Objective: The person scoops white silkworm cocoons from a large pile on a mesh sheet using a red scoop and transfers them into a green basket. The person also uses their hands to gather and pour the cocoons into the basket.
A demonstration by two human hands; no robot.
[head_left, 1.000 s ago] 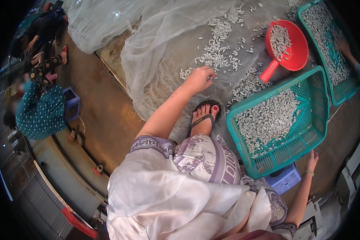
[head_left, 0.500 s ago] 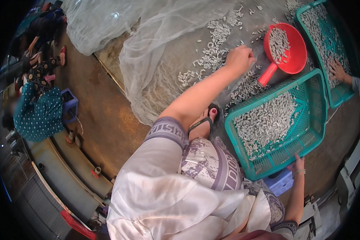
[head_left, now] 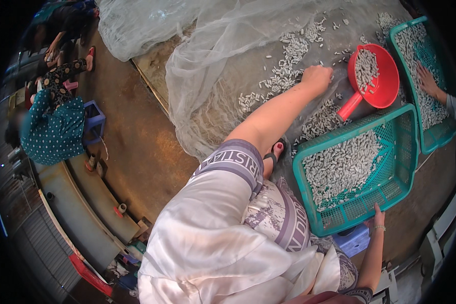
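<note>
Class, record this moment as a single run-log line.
left hand: on white pieces spread over netting | right hand: at teal basket rim | red scoop: part filled

Red scoop (head_left: 377,83), teal baskets (head_left: 396,190), pale grey-white pellets (head_left: 339,167) (all one shade), a blue stool (head_left: 353,240), and a teal white-dotted dress (head_left: 53,131) nearby.

Left hand (head_left: 317,78) stretched forward, curled — right hand (head_left: 378,218) low, fingers spread

Soft, even daylight with faint shadows, a sharp middle, bent edges fading to a black rim, and perhaps some blur at far left.
</note>
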